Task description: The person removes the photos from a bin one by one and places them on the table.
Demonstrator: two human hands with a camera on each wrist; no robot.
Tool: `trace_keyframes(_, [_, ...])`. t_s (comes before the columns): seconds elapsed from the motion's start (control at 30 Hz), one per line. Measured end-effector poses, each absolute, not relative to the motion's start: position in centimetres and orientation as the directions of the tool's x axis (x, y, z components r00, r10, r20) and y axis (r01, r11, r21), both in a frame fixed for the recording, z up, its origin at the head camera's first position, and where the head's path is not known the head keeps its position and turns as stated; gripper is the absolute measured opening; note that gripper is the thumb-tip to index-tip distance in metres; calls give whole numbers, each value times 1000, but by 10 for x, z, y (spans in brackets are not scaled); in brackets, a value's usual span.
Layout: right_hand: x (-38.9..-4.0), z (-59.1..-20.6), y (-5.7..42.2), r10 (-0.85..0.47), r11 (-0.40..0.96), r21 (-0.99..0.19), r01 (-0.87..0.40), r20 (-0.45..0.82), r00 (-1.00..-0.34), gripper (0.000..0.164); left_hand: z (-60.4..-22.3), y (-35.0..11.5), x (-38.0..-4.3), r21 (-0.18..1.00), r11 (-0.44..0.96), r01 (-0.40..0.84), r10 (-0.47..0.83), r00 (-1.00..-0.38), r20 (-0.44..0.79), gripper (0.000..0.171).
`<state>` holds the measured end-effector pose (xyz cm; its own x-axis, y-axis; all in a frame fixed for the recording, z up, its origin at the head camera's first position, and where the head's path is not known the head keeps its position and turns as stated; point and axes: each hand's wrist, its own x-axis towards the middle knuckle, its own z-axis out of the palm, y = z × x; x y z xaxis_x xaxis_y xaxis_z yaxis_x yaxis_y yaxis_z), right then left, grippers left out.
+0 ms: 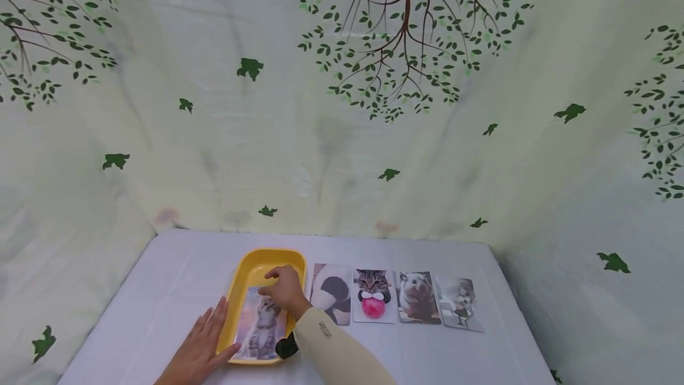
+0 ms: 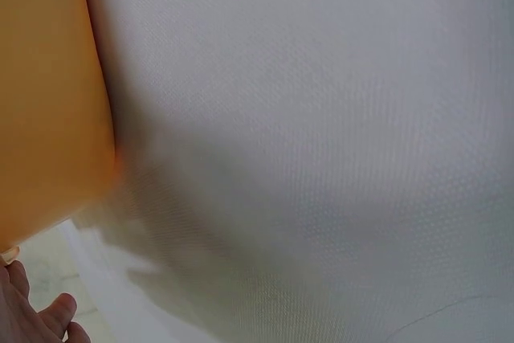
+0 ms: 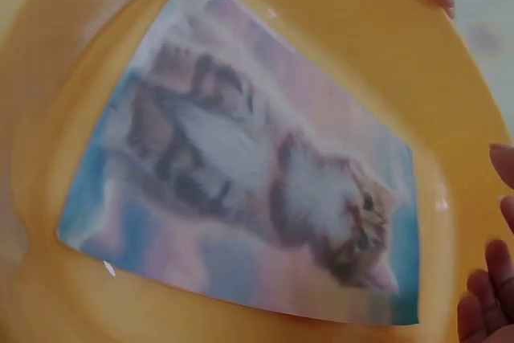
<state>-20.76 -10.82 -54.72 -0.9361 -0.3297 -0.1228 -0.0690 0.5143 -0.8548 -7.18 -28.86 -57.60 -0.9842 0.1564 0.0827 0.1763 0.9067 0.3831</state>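
A kitten picture card (image 1: 262, 328) lies in the yellow tray (image 1: 227, 319), tilted across the tray floor in the right wrist view. My left hand (image 1: 198, 343) rests against the tray's left side with its fingers straight. Over the card's top edge is my right hand (image 1: 287, 290). In the right wrist view its fingers (image 3: 486, 303) are loosely bent and spread, with a gap between them and the card, and they hold nothing. Part of the left hand (image 2: 36, 311) shows at the lower left corner of the left wrist view, below the tray wall (image 2: 48, 102).
Right of the tray, picture cards lie in a row: a partly blurred black-and-pale one (image 1: 333, 296), a cat with a pink ball (image 1: 373, 296), a hamster (image 1: 418, 297) and a grey one (image 1: 461, 303). The white table (image 1: 417, 355) meets a leaf-patterned cloth (image 1: 320, 153).
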Motion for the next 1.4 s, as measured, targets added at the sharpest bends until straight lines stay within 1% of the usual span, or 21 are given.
trace_keyframes(0.17, [-204,-552,-112,-231,566,-824,-13,-144,-962,25,-574,-286,-74,390,910,144,141,-989,35,92])
trace_keyframes(0.47, [-195,-560,-119,-157,623,-781,43,-180,-971,37,-572,-284,-74,402,911,96,113,-993,-19,93])
trace_keyframes(0.6, [-194,-564,-121,-155,655,-755,20,-160,-975,39,-571,-283,-74,400,912,87,107,-994,-28,93])
trace_keyframes(0.83, [-193,-568,-121,-212,697,-711,-90,-84,-974,39,-570,-283,-74,386,917,101,107,-994,6,91])
trace_keyframes(0.93, [-193,-569,-121,-221,681,-724,-110,-60,-973,38,-573,-285,-73,375,920,113,113,-993,22,90])
trace_keyframes(1.03, [-191,-570,-120,-220,639,-763,-101,-55,-974,39,-575,-286,-72,363,922,134,124,-991,51,90])
trace_keyframes(1.2, [-192,-570,-120,-207,487,-872,-47,-63,-976,37,-575,-287,-72,377,918,123,120,-992,31,90])
trace_keyframes(1.3, [-193,-570,-121,-194,415,-909,-18,-69,-979,30,-574,-287,-73,399,912,95,107,-994,-9,92])
trace_keyframes(1.4, [-193,-571,-122,-179,398,-917,12,-90,-980,18,-573,-287,-73,410,909,72,97,-994,-41,92])
